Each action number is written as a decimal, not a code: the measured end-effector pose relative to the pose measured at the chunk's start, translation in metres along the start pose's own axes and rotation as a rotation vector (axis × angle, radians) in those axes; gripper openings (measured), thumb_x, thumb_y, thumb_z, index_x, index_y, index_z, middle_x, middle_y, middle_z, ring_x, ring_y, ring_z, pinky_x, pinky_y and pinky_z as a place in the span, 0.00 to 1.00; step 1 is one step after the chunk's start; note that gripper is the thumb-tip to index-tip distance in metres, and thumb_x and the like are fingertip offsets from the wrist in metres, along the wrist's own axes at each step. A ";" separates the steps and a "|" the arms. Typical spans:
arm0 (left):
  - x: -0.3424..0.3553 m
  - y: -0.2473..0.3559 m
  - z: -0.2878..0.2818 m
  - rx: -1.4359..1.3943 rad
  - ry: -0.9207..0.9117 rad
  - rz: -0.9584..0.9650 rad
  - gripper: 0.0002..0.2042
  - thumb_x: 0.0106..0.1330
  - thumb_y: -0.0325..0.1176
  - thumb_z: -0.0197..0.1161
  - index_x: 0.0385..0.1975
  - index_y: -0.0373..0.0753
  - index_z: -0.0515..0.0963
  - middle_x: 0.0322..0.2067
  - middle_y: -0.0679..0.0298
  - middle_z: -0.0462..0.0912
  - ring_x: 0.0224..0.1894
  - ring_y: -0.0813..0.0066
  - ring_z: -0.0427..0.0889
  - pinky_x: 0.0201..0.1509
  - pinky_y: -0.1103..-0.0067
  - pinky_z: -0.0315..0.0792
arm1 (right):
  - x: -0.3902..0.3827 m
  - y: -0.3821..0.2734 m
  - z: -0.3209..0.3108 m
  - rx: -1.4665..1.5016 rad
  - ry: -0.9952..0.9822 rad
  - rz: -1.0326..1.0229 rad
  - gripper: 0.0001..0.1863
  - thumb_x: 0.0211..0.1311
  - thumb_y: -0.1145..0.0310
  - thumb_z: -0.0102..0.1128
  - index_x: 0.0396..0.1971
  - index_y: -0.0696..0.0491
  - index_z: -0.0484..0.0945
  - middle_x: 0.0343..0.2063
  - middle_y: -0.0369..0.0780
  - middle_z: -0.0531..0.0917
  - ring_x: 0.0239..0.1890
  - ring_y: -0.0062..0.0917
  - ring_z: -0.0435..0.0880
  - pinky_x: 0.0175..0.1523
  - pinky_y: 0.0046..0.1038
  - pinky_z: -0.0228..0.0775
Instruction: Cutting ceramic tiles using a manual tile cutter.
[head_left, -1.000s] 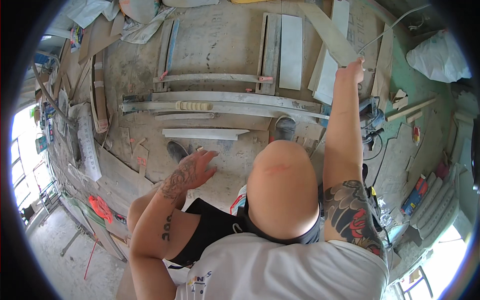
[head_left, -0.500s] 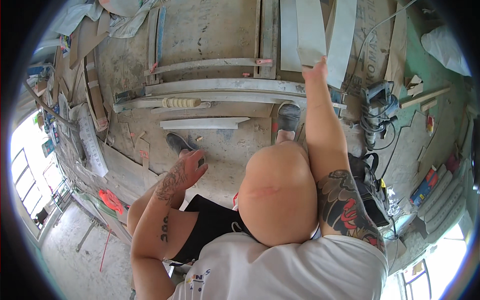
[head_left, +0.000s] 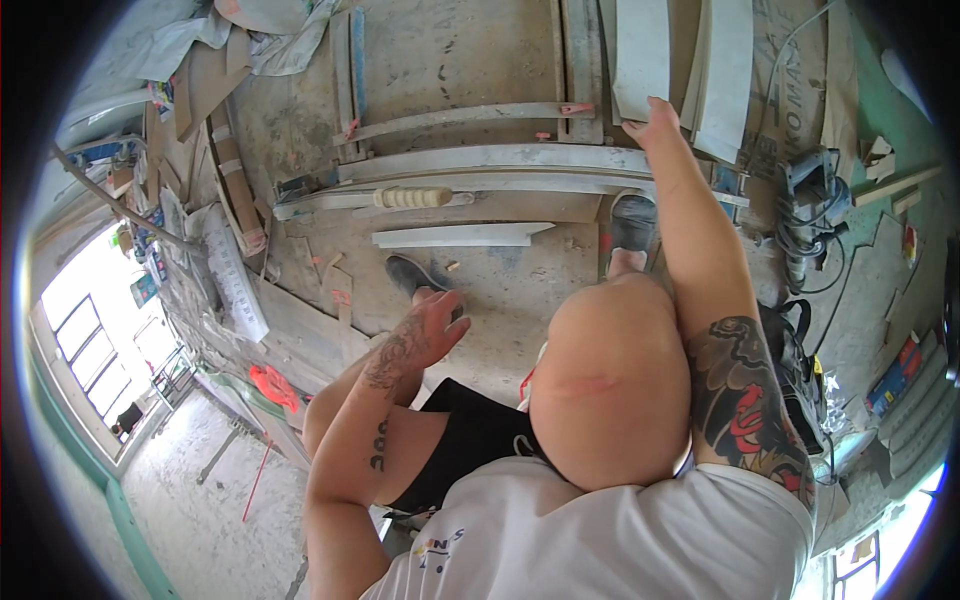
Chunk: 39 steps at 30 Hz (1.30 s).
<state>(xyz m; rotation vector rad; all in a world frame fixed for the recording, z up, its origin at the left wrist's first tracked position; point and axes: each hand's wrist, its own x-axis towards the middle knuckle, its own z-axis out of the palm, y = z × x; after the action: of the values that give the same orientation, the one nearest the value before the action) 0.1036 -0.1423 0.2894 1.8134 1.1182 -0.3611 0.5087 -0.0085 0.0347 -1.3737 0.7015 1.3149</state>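
My right hand (head_left: pixel 655 124) reaches far forward at the end of my outstretched arm. It grips the near end of a long whitish board (head_left: pixel 643 55), with the thumb at its edge and a finger over its face. Another pale board (head_left: pixel 725 85) lies just to the right, with a brown strip showing between the two. My left hand (head_left: pixel 437 325) hangs loosely by my left shin, above my dark shoe (head_left: pixel 408 272). Its fingers are apart and hold nothing.
Ahead lie long metal rails (head_left: pixel 490 160), a cream ridged handle (head_left: pixel 412 197) and a pointed white offcut (head_left: pixel 465 235). A corded power tool (head_left: pixel 812 225) sits at right, near a black bag (head_left: pixel 790 340). Cardboard scraps (head_left: pixel 235 185) lie at left.
The scene has shifted right in view. The gripped board has swung, so more of a gap shows between it and its neighbour. My left hand stays by my shin.
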 end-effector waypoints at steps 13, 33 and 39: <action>0.014 0.057 -0.023 0.103 0.132 0.118 0.20 0.57 0.43 0.59 0.45 0.38 0.71 0.41 0.50 0.77 0.46 0.51 0.77 0.48 0.62 0.71 | -0.080 -0.025 -0.039 -0.704 -0.317 -0.202 0.14 0.63 0.62 0.53 0.45 0.52 0.75 0.34 0.37 0.83 0.34 0.22 0.81 0.37 0.24 0.71; 0.017 0.061 -0.025 0.469 0.283 0.195 0.14 0.52 0.39 0.59 0.38 0.41 0.77 0.31 0.58 0.83 0.40 0.57 0.81 0.45 0.63 0.75 | -0.402 0.062 0.043 -1.740 -1.042 -1.038 0.20 0.66 0.58 0.52 0.52 0.55 0.70 0.33 0.38 0.81 0.34 0.19 0.78 0.39 0.23 0.70; -0.042 0.055 -0.037 0.255 0.376 0.240 0.15 0.54 0.37 0.57 0.41 0.39 0.76 0.34 0.57 0.82 0.42 0.56 0.81 0.45 0.63 0.74 | -0.383 0.101 0.018 -2.523 -1.112 -0.918 0.23 0.57 0.66 0.59 0.52 0.55 0.69 0.34 0.50 0.80 0.38 0.41 0.80 0.44 0.37 0.70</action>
<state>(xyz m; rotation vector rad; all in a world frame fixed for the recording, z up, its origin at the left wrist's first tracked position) 0.1173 -0.1417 0.3667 2.2804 1.1244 -0.0173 0.3248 -0.1121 0.3705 -1.4155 -2.8599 1.2896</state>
